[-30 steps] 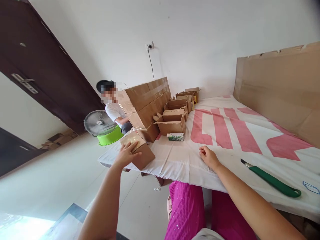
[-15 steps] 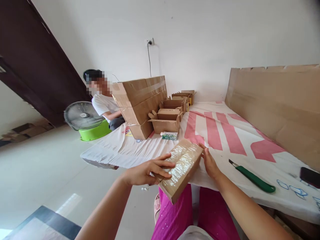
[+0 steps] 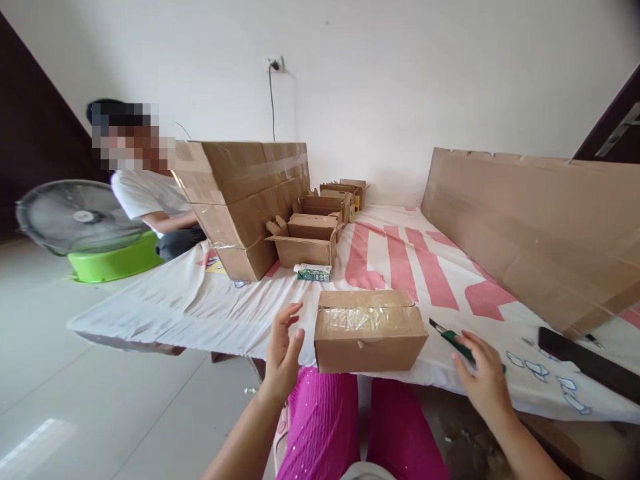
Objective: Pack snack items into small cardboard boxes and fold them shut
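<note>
A taped cardboard box (image 3: 371, 343) sits at the table's front edge, its long side facing me and clear tape across its top. Just left of the box, my left hand (image 3: 284, 350) is raised, fingers apart and holding nothing. My right hand (image 3: 484, 379) hovers over a green utility knife (image 3: 454, 340) to the right of the box. Its thumb and fingers are spread, covering part of the handle, and no grip on it shows. The knife's blade is out and points toward the box.
Open cardboard boxes (image 3: 306, 252) line up beside a stack of closed cartons (image 3: 245, 213). A small green-and-white packet (image 3: 314, 273) lies before them. Cardboard sheet (image 3: 520, 227) and a dark object (image 3: 590, 363) are at right. A person (image 3: 150, 200) sits left near a fan (image 3: 75, 217).
The taped box, held tilted in both hands before, now rests squarely on the table. Both hands have let go; the right moved over to the knife. My view has shifted right.
</note>
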Demonstrator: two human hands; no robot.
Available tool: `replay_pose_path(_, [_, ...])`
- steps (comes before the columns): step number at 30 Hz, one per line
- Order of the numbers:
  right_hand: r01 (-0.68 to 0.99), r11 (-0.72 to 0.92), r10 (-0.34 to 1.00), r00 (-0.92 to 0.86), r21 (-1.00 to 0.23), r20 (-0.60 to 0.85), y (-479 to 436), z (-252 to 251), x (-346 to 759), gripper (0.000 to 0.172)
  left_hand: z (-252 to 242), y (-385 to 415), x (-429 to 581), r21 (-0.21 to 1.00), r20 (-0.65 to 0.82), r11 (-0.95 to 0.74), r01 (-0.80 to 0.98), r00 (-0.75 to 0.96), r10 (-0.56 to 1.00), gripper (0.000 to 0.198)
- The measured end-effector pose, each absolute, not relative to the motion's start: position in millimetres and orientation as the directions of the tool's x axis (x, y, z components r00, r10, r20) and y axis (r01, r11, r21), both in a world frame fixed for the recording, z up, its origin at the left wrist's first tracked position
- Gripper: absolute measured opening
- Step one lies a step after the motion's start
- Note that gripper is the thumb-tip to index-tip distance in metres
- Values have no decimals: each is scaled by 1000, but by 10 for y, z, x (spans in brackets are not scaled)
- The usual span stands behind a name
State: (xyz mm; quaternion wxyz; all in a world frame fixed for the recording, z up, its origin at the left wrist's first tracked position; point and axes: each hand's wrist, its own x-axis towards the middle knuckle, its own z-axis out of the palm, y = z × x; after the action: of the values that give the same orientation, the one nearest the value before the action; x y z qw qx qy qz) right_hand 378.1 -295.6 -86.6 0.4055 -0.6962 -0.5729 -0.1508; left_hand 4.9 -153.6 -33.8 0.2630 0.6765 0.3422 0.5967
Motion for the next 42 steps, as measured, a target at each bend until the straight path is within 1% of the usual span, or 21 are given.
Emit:
replay_pose_path(2, [949, -155, 707, 300, -273, 641, -2899, -899, 3982, 37, -282, -1610, 52, 727, 643, -650, 222, 114, 758, 37])
replay_pose_path(4, [942, -282, 765, 337, -185, 549, -2850, -976, 4102, 40, -233, -1649, 94, 727, 621, -644, 239, 173, 765, 33])
replay_pose_path(5, [936, -319, 792, 349, -148, 501, -2831, -1018, 4137, 41, -220, -1659, 124, 745, 601, -630, 219, 188, 777, 31])
replay_pose_path(7, [940, -324, 835, 337, -106, 435, -2802, -1073, 4185, 40, -217, -1671, 188, 789, 567, -595, 151, 192, 801, 31])
replay_pose_path(9, [952, -272, 853, 306, -141, 423, -2776, -1039, 4230, 38, -240, -1685, 239, 821, 538, -561, 103, 187, 822, 33])
replay_pose_path(12, [943, -190, 812, 308, -275, 495, -2734, -753, 4282, 40, -296, -1720, 291, 848, 512, -527, 56, 174, 841, 35])
replay_pose_path(15, [933, -84, 745, 292, -351, 600, -2679, -230, 4206, 44, -351, -1766, 346, 847, 524, -530, 24, 128, 842, 37])
replay_pose_path(17, [924, 29, 766, 225, -382, 602, -2617, 165, 4045, 44, -375, -1792, 387, 840, 539, -542, 15, 88, 838, 37])
replay_pose_path(18, [913, 118, 799, 146, -390, 584, -2575, 354, 3935, 43, -382, -1803, 405, 838, 543, -545, 13, 75, 837, 37])
replay_pose_path(20, [897, 299, 844, -89, -327, 529, -2467, 688, 3677, 41, -387, -1818, 430, 837, 546, -548, 10, 64, 835, 37])
replay_pose_path(22, [872, 426, 840, -283, -240, 463, -2334, 945, 3396, 40, -384, -1825, 437, 839, 543, -544, 1, 67, 837, 38])
replay_pose_path(24, [836, 519, 817, -424, -178, 390, -2194, 1115, 3115, 40, -380, -1828, 433, 845, 534, -534, -15, 74, 843, 39])
replay_pose_path(27, [775, 622, 767, -576, -109, 284, -2019, 1234, 2738, 42, -378, -1825, 419, 853, 521, -519, -51, 86, 849, 40])
replay_pose_path(30, [746, 663, 739, -638, -61, 217, -1911, 1269, 2481, 43, -384, -1824, 404, 851, 524, -517, -92, 93, 846, 37])
replay_pose_path(35, [739, 669, 739, -651, -77, 172, -1850, 1334, 2482, 38, -411, -1839, 376, 845, 535, -526, -96, 113, 837, 34])
replay_pose_path(39, [743, 668, 739, -668, 39, 83, -1877, 1355, 2619, 39, -455, -1821, 386, 849, 528, -523, -79, 104, 843, 36])
replay_pose_path(42, [766, 636, 762, -642, 89, 85, -1909, 1345, 2597, 40, -477, -1789, 399, 847, 529, -521, -104, 87, 844, 34])
